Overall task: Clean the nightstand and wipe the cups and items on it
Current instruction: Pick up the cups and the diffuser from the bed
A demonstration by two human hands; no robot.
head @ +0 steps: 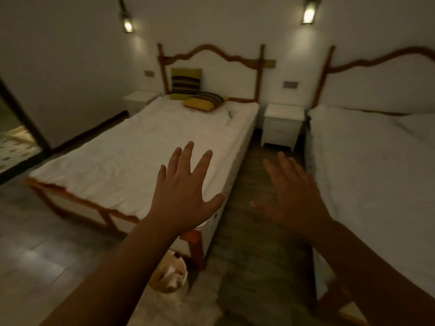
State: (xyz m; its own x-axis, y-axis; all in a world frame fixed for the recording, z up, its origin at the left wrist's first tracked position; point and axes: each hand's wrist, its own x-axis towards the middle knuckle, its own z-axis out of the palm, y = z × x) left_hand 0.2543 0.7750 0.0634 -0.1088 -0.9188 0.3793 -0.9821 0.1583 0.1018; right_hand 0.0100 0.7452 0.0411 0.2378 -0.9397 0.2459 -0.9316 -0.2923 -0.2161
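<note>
The right bed [376, 175] fills the right side of the view, covered in white bedding, with a curved wooden headboard against the back wall. The left bed [131, 147] stands well apart from it across a strip of wooden floor [247, 243]; it carries white bedding, a wooden footboard and headboard, and two striped yellow cushions [197, 95] at the head end, one upright and one lying flat.

The nightstand [282, 124], white with drawers, stands between the two beds against the back wall, just beside the head end of each. No cups or other items can be made out on its top at this range. A second white nightstand [138, 100] stands on the far side of the left bed, near the corner.

Two wall lamps [308, 12] are lit above the headboards.

The left hand [186, 196] is raised in front of the left bed, palm away from the camera; its grip is apart, fingers straight and spread, holding nothing. The right hand [292, 198] is raised over the floor strip, slightly blurred; its grip is likewise apart, fingers extended, holding nothing.

A small basket [169, 276] with pale contents sits on the floor near the foot of the left bed.
</note>
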